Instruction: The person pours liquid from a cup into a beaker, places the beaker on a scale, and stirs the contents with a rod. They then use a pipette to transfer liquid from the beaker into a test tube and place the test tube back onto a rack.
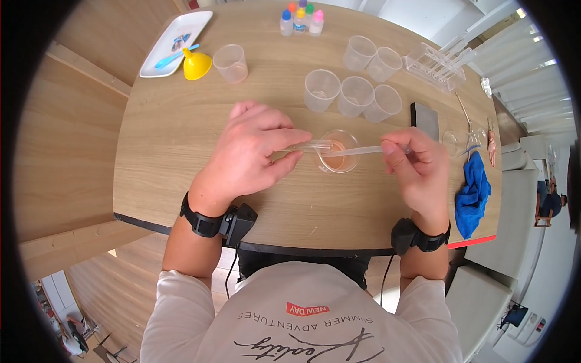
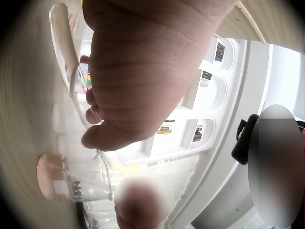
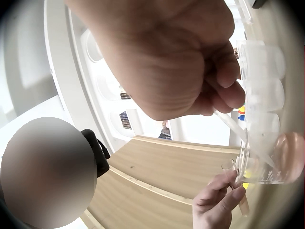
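Observation:
My left hand (image 1: 254, 142) pinches a clear glass test tube (image 1: 318, 145), tilted with its mouth at the near-left rim of a small glass beaker (image 1: 353, 163). Pinkish-orange liquid (image 3: 290, 155) lies in the beaker's bottom. Below the left fingers in the right wrist view, the tube's lower end (image 3: 244, 206) looks orange-tinted. My right hand (image 1: 419, 166) grips a translucent plastic dropper (image 1: 358, 150) between thumb and fingers. Its tip reaches down inside the beaker. The right fingers hide the dropper's upper end.
Several clear plastic cups (image 1: 322, 88) stand beyond the beaker; another cup (image 1: 230, 63) is near a yellow funnel (image 1: 197, 65) and white tray (image 1: 158, 65). Small dropper bottles (image 1: 300, 23) stand at the back. Rightward are a clear rack (image 1: 439, 66), grey flat box (image 1: 425, 120) and blue cloth (image 1: 473, 196).

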Motion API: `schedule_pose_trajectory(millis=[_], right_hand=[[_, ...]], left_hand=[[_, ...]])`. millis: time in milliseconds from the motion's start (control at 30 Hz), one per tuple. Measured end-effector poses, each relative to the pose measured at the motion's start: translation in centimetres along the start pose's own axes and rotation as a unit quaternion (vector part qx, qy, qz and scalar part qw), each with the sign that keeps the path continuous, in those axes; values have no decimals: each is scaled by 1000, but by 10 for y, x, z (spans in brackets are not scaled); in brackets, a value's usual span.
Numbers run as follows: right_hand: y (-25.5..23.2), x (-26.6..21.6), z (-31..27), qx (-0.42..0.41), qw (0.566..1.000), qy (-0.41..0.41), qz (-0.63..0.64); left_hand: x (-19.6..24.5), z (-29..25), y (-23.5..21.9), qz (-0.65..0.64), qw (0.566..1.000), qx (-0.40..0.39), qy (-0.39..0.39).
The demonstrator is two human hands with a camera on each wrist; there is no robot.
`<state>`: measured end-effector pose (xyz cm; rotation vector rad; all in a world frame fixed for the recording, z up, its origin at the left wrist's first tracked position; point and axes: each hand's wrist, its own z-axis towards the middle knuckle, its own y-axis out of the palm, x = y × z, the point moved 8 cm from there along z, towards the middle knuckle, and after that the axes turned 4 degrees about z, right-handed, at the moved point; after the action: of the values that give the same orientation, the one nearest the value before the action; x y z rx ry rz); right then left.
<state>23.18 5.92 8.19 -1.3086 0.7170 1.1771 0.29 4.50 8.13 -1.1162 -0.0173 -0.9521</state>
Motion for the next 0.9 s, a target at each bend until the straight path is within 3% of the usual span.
schedule_pose_trajectory(millis=[100,367,767,900], right_hand=[[1,4,0,4,1000,25,6],[-26,34,10,58,975,122,175],[-55,48,16,110,940,103,305],[-52,46,17,91,937,80,328]], left_hand=[[0,0,1,1,1000,-3,0],[0,0,1,0,1000,-2,6],[-1,-1,2,4,1000,-3,4],[-1,0,2,6,1000,-4,4]])
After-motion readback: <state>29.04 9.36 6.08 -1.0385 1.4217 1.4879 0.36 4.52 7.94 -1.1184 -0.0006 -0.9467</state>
